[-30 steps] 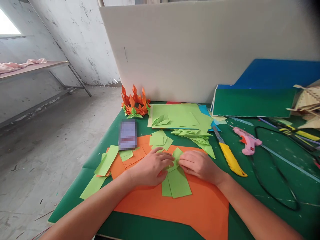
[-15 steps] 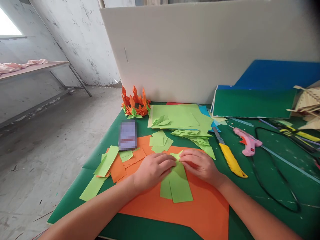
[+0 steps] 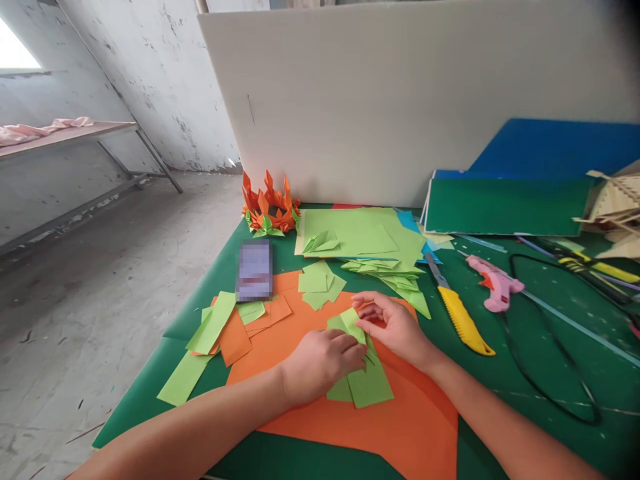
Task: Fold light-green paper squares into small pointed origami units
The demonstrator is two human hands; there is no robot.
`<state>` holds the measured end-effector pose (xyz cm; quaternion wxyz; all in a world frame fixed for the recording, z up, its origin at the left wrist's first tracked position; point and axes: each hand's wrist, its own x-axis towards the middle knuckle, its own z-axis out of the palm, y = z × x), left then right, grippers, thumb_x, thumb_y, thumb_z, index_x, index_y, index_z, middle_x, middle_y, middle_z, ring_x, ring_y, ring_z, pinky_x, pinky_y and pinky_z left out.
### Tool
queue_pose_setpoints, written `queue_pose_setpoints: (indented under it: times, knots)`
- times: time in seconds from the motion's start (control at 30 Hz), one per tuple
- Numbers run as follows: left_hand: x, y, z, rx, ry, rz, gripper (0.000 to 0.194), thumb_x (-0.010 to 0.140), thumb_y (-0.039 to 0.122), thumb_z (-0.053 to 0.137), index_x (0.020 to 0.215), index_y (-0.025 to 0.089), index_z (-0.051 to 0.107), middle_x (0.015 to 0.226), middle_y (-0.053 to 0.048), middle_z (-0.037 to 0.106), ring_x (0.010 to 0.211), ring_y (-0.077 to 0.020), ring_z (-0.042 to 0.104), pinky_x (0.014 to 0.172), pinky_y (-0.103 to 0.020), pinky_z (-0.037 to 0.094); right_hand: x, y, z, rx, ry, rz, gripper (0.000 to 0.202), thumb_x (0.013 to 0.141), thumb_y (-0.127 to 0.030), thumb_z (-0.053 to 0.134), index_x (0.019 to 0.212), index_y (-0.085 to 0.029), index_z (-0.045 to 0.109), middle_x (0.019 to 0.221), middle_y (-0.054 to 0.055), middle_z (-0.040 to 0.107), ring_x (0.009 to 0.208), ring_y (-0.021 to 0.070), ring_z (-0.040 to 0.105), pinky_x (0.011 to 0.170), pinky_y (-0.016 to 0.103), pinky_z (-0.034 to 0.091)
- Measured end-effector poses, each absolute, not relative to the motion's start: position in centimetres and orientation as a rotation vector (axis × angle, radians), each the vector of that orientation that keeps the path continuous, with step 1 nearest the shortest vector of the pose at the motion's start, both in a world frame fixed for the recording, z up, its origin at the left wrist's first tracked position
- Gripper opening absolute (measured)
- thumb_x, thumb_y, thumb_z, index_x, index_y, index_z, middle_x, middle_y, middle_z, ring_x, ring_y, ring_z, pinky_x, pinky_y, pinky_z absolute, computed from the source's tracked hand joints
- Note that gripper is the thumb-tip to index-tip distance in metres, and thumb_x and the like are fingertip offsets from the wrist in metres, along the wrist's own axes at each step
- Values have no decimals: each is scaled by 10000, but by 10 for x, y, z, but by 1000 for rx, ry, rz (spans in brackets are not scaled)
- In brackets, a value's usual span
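Observation:
On a large orange sheet [image 3: 310, 413], my left hand [image 3: 323, 363] is closed, its fingertips pressed on a small folded piece of light green paper [image 3: 351, 327]. My right hand [image 3: 393, 327] is at the upper right edge of this piece. Its thumb tip touches or nearly touches the paper, and its loosely curled fingers stand apart from the thumb. Below both hands lie longer green paper strips [image 3: 371, 385], partly covered by my left hand.
An orange and green origami crown [image 3: 270, 207] stands at the back left, behind a phone [image 3: 254, 270]. Green folded pieces [image 3: 385, 268] lie by stacked sheets [image 3: 350, 230]. To the right are a yellow-handled cutter [image 3: 465, 323] and a pink glue gun [image 3: 500, 287] with its cord.
My left hand has moved right and slightly down across the green paper. The right hand's fingers have loosened and lifted a little. The strips underneath have shifted slightly right.

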<state>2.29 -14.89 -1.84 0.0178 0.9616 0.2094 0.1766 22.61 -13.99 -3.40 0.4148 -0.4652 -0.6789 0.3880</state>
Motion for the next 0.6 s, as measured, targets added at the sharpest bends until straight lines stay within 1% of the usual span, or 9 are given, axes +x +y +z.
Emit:
queue_pose_setpoints:
  times: [0.07,0.13,0.2,0.27,0.37,0.43,0.5,0.6]
  knots:
    - [24,-148,-18,2954,601,533,273,1017,288,386,927,156,608,818,-44,637,782,-163,612,668,-263,487,224,-141,-34,-1197,-1694,946,350,856,-201,607,1198,-246,551,1012,54,638,831,156,666,790,323,605]
    - [24,-147,-17,2941,563,503,280,1019,266,375,912,160,610,873,-55,643,838,-171,614,721,-271,494,222,-141,-33,-1221,-1687,911,394,852,-196,602,1231,-255,513,1062,62,633,801,148,663,778,327,603]
    - [24,-146,-14,2929,552,458,272,1017,237,362,929,164,609,911,-65,639,856,-177,612,744,-281,492,222,-140,-32,-1237,-1693,880,427,848,-199,605,1252,-260,481,1097,67,631,790,147,663,765,330,601]
    - [24,-147,-11,2907,567,410,249,1007,200,356,974,168,601,938,-71,630,860,-180,609,756,-287,489,221,-140,-32,-1246,-1713,847,423,847,-208,606,1247,-257,479,1050,58,647,800,158,668,756,330,599]
    - [25,-150,-9,2885,618,331,230,972,146,372,1068,169,580,1002,-86,615,902,-199,599,777,-303,492,218,-140,-30,-1267,-1771,764,384,857,-209,590,1229,-257,504,913,29,666,803,174,672,735,320,597]
    - [25,-154,-9,2887,653,259,261,930,113,402,1128,164,565,1051,-96,602,934,-219,583,785,-324,501,216,-141,-27,-1279,-1850,665,348,871,-197,562,1212,-262,532,862,19,674,784,180,669,706,317,590]
    - [25,-157,-9,2886,696,210,294,901,105,430,1155,166,567,1085,-101,585,952,-234,567,788,-345,511,214,-141,-24,-1269,-1925,524,270,888,-188,538,1146,-257,582,851,25,686,803,198,664,723,340,576]
    - [24,-160,-7,2884,814,226,287,918,152,458,1169,204,588,1126,-108,557,998,-253,543,808,-371,519,214,-141,-23,-1220,-1986,408,140,915,-199,531,984,-239,646,873,43,705,841,216,662,754,359,559]
